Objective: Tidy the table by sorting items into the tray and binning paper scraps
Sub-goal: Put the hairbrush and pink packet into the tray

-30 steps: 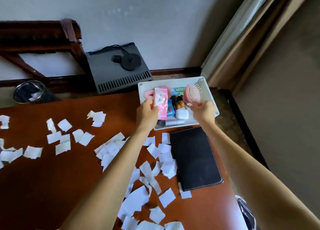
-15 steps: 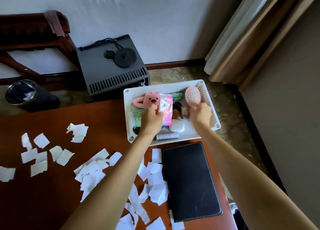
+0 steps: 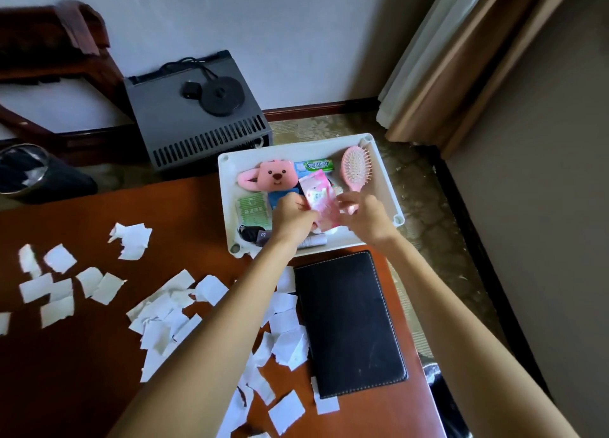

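A white tray (image 3: 384,187) sits at the table's far right corner. Inside lie a pink hairbrush (image 3: 356,167), a pink animal-face item (image 3: 268,177), a green gum pack (image 3: 314,166), a green sachet (image 3: 253,212) and other small things. Over the tray, my left hand (image 3: 293,218) grips a pink packet (image 3: 319,199) by its left edge. My right hand (image 3: 365,217) touches the packet's right edge with its fingertips. Several torn white paper scraps (image 3: 164,309) are strewn across the brown table. The bin (image 3: 23,171) stands on the floor at far left.
A black notebook (image 3: 349,322) lies on the table just in front of the tray. A grey box with a black cable (image 3: 197,115) stands on the floor behind the table. Curtains hang at the right. The table's right edge runs close to the notebook.
My right hand has laid the pink hairbrush in the tray and moved over to the pink packet. My left hand has kept hold of the packet above the tray.
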### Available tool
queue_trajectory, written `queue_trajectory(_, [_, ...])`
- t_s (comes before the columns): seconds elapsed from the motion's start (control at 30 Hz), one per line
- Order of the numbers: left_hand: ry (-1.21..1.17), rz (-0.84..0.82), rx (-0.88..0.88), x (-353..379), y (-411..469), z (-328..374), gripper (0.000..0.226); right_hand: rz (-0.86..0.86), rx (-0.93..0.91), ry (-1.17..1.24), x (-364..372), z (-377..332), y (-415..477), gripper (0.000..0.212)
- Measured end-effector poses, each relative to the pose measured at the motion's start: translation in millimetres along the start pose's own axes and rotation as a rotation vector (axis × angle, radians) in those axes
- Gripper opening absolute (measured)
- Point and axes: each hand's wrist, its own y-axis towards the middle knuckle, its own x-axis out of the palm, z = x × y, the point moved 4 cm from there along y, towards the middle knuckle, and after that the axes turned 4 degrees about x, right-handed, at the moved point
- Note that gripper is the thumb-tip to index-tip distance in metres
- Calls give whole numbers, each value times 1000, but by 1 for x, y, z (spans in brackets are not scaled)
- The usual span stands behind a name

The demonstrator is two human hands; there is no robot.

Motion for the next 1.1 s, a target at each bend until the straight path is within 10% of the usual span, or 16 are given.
queue_trajectory(0.47, [357, 13, 139, -7, 4, -9, 39, -157, -24, -690, -19, 6, 26, 32])
queue_trajectory(1.1, [1026, -189, 412, 26, 14, -12, 42, -15, -10, -613, -10, 15, 16, 30])
